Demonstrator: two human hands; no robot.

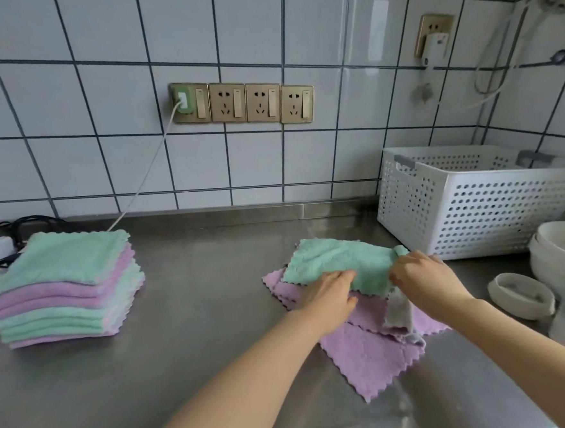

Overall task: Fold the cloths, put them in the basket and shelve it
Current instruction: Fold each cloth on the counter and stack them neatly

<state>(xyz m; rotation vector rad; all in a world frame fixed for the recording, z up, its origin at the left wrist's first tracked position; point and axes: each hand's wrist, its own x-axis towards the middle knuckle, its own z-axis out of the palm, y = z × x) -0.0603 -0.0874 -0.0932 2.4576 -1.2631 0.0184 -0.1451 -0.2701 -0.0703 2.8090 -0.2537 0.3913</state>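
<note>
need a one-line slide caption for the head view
Both hands, left and right, fold a green cloth over purple cloths on a steel counter, beside a white basket.

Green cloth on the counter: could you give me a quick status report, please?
Left hand and right hand both gripping green cloth, mid-fold over purple cloths. Basket right, not loaded. Nothing in the way.
</note>
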